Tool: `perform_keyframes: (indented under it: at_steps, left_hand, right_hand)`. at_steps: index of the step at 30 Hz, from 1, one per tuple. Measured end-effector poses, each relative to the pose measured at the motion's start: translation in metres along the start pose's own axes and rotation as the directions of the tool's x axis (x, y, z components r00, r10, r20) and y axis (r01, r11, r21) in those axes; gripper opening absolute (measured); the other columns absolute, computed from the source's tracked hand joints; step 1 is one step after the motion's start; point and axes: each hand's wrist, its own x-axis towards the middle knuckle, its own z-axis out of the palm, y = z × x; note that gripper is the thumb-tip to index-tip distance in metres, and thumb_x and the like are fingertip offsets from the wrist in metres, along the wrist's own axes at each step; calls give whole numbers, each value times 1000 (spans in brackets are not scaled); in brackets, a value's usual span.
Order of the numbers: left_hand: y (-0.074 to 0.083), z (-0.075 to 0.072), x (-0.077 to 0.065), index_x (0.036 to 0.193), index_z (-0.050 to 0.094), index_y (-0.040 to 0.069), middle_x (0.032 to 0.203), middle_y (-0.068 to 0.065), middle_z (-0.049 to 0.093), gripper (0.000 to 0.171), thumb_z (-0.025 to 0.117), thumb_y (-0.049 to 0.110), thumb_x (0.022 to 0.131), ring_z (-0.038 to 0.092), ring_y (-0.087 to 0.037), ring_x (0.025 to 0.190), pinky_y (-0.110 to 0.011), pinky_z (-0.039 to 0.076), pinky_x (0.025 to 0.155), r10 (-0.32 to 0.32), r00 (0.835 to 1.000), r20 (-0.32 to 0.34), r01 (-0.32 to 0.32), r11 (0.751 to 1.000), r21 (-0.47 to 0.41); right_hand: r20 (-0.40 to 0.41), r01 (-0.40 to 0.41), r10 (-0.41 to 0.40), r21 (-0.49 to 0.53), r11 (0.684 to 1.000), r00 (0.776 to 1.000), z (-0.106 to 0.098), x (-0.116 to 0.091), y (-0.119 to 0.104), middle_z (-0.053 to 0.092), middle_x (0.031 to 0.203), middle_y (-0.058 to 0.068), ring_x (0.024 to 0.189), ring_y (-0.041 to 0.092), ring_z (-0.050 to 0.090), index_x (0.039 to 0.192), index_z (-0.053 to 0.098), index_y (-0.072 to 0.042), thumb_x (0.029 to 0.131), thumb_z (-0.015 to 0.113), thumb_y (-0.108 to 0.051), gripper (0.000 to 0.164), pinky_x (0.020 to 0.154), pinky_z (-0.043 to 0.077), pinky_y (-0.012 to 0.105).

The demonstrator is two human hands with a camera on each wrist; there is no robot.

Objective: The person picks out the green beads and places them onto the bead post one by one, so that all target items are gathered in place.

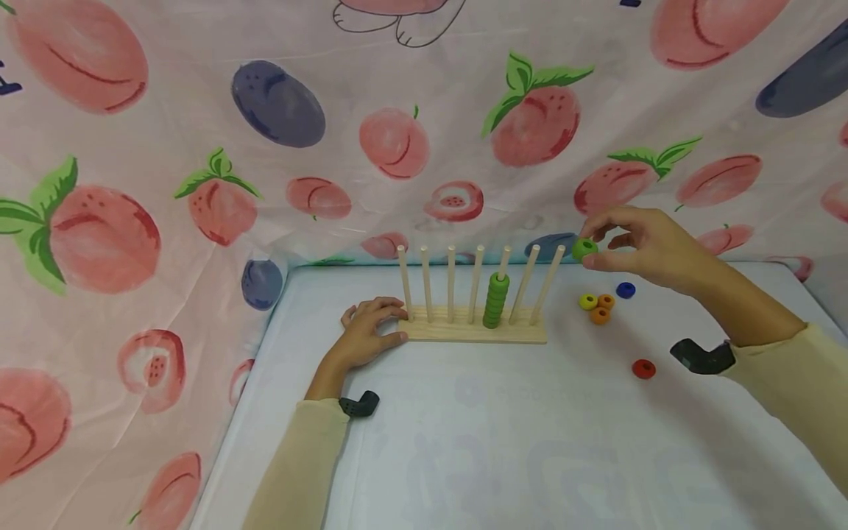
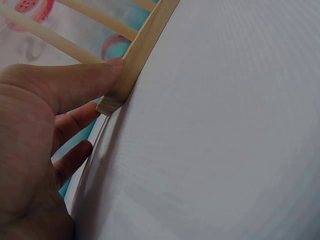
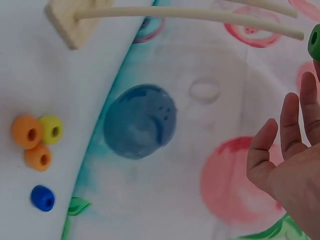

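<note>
A wooden peg rack [image 1: 477,335] with several upright pegs stands at the back of the white table. One of its pegs, right of the middle, carries a stack of green beads [image 1: 495,302]; the other pegs are bare. My left hand [image 1: 363,333] holds the rack's left end, its thumb [image 2: 95,82] along the front of the base and fingers round the end. Raised to the right of the rack, near the top of the rightmost peg, my right hand [image 1: 639,246] pinches a green bead [image 1: 584,249] between thumb and fingertips. In the right wrist view that bead is partly cut off.
Right of the rack lie a yellow bead [image 1: 587,302], two orange beads [image 1: 600,316] touching each other, and a blue bead [image 1: 626,290]. A red bead [image 1: 643,369] sits nearer the front. Behind the table hangs a fruit-printed cloth [image 1: 397,73].
</note>
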Motion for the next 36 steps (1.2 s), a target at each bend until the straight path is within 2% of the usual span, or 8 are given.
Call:
perform_keyframes:
  at_steps: [4,12,15,22,28,36]
  left_hand:
    - [0,0,1,121,71,28,147,4,54,30,76,36,92,37,-31,142,-64,-1,115,6,1000,1,-6,1000,4]
    - [0,0,1,120,71,28,147,3,54,30,77,35,91,38,-30,141,-64,-1,115,8,1000,-4,-8,1000,-4]
    - [1,0,2,120,71,27,146,3,54,30,77,35,91,38,-30,141,-64,-1,115,10,1000,-5,-10,1000,-5]
    - [1,0,2,120,71,28,147,4,54,30,77,35,91,38,-30,141,-64,-1,115,8,1000,1,-8,1000,2]
    - [1,0,2,120,71,28,147,4,54,30,77,35,91,37,-30,142,-64,-1,115,2,1000,-1,-2,1000,6]
    - [2,-1,0,120,71,28,146,3,54,30,77,35,91,38,-30,142,-64,-1,115,-3,1000,-3,3,1000,3]
  right_hand:
    - [9,1,-1,-14,1000,1000,1,10,-14,63,108,-7,107,12,54,112,70,-18,88,79,-20,25,88,43,10]
    - [5,61,-61,14,998,998,14,34,-35,63,110,-5,108,18,56,109,71,-18,88,80,-22,24,91,48,18]
    - [7,69,-69,0,998,998,19,42,-38,64,109,-7,108,18,56,108,71,-20,86,82,-25,25,90,50,21]
    - [38,77,-78,26,997,996,30,55,-42,65,110,-5,108,18,55,109,71,-18,86,83,-27,27,94,51,42]
    - [81,57,-62,54,997,995,39,59,-46,65,115,-2,109,18,55,109,70,-17,86,82,-28,28,97,48,46]
    - [117,64,-69,41,997,991,44,62,-45,64,117,0,113,23,57,107,70,-16,85,84,-25,27,98,50,51]
